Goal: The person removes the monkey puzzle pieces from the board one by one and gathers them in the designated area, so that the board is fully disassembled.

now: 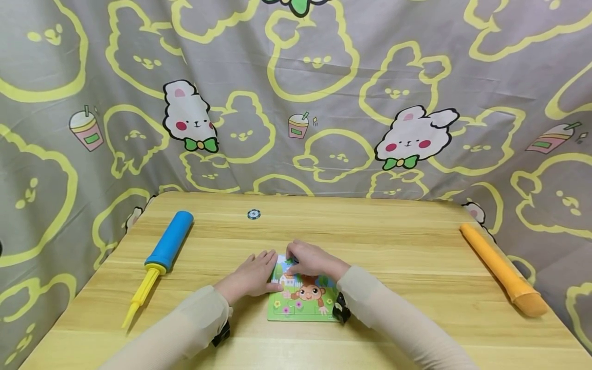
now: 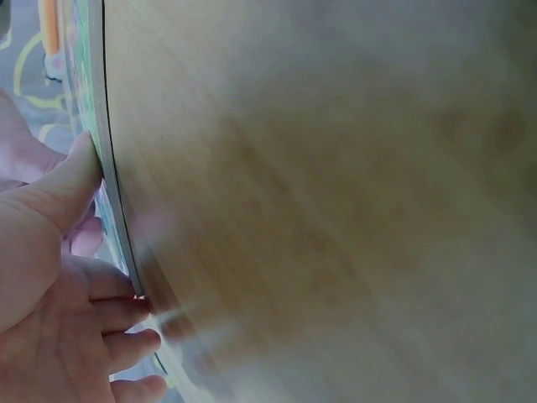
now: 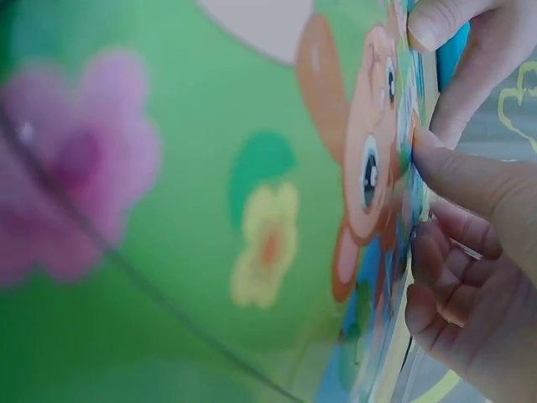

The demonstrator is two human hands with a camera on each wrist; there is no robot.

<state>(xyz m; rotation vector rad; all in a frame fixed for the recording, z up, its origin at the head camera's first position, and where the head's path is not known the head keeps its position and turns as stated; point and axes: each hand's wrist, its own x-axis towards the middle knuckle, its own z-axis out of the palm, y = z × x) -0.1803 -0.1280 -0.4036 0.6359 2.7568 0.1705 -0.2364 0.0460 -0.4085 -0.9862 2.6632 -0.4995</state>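
A flat jigsaw puzzle [image 1: 291, 309] with a cartoon monkey, a house and flowers lies on the table in front of me. My left hand [image 1: 250, 276] rests along its left edge, fingers extended and thumb over the picture. In the left wrist view, that hand's thumb [image 2: 80, 172] lies against the board's edge. My right hand [image 1: 315, 259] is over the upper part of the puzzle with bent fingers. In the right wrist view, its thumb [image 3: 457, 172] touches the picture and the other fingers curl close by; I cannot tell whether they pinch a piece.
A blue and yellow hand pump [image 1: 170, 239] lies on the table's left side. An orange tube-shaped object [image 1: 501, 267] lies along the right side. A small round chip [image 1: 254, 214] sits near the back edge, before a patterned curtain [image 1: 333, 118].
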